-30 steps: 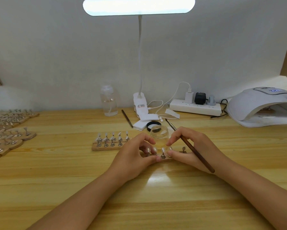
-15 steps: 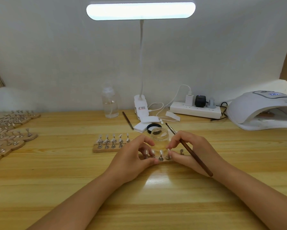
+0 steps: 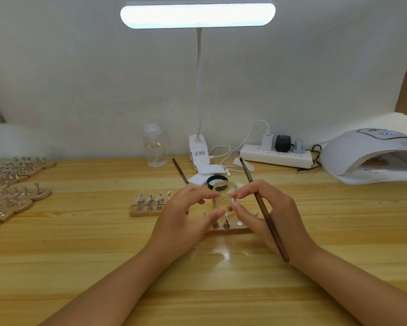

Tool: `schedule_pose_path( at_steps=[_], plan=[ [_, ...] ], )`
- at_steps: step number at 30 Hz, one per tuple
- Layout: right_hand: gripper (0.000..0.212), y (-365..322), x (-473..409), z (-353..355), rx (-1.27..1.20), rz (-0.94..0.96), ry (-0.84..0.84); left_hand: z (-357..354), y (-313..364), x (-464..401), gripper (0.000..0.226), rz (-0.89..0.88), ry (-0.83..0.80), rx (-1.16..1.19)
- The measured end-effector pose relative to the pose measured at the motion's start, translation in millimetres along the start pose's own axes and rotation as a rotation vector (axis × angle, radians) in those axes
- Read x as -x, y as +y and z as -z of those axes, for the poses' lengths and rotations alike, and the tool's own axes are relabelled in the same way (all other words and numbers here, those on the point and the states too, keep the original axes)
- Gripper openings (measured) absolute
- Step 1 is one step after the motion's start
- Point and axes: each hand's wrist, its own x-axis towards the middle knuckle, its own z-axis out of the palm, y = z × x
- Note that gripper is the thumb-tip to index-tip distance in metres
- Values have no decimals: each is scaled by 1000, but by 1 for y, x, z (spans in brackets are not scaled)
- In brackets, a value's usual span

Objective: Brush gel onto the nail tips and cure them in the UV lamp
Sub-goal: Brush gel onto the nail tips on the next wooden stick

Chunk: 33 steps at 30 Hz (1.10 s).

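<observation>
A wooden holder strip [image 3: 230, 229] with nail tips on small metal stands lies on the table under both hands. My left hand [image 3: 186, 220] hovers above it, index finger and thumb pinching a small metal stand [image 3: 214, 204] lifted off the strip. My right hand [image 3: 270, 212] grips a brown-handled brush [image 3: 263, 208], bristles pointing away, and its fingertips touch a clear nail tip [image 3: 233, 200]. The open glass gel jar [image 3: 223, 188] stands just behind the fingers. The white UV lamp [image 3: 371, 156] sits at the far right.
A second strip of nail tips [image 3: 148, 208] lies left of my hands, and several more strips [image 3: 16, 196] crowd the left edge. Behind the jar are a black lid [image 3: 217, 180], white pads, a spare brush [image 3: 180, 170], a clear bottle [image 3: 154, 149], a desk lamp base and a power strip [image 3: 276, 157].
Both hands have lifted off the strip and drawn slightly apart, bringing one stand up. A bare white dot now shows on the strip. The brush has tipped more upright.
</observation>
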Motion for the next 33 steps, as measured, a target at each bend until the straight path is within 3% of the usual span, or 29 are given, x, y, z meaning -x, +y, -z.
schedule_pose_path(
  at_steps=[7, 13, 18, 25, 29, 33],
  plan=[
    [13, -2, 1, -7, 24, 150, 19, -7, 1, 2, 19, -131, 27, -17],
    [17, -2, 1, -12, 71, 139, -5, -5, -1, 2, 21, -73, 69, 30],
    [22, -6, -3, -6, -138, -60, -30, -3, 0, 0, 22, 25, 146, 59],
    [53, -8, -28, 14, -454, -486, -34, -3, 1, -2, 21, 85, 163, 62],
    [58, 3, -54, 25, -440, -657, -132, -3, 1, -2, 24, 91, 164, 59],
    [38, 18, -73, 25, -262, -672, -201, -3, 0, -2, 21, 88, 140, 52]
  ],
)
